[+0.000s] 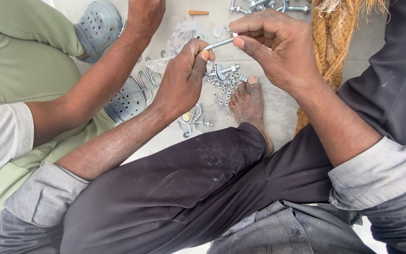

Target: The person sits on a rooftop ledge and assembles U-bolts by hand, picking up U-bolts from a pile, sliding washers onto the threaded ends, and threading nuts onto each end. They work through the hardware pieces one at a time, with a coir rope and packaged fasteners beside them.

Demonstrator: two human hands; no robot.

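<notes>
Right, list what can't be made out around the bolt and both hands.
- Bolt ends, head view: both sit under the fingertips of the left hand and right hand, so a head or nut can't be told.
- Small nuts on the floor: too small to count; the left hand covers some.
- Bent hooks: partly hidden under the left wrist.
- Hardware at the top: cut off by the edge.
- Co-worker's hand: also cut off at the top.

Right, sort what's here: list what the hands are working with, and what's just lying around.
In hand:
left hand
right hand
bolt held between both
nuts on the floor beneath

Lying about:
rope
grey clogs
hooks
another person's arm
</notes>
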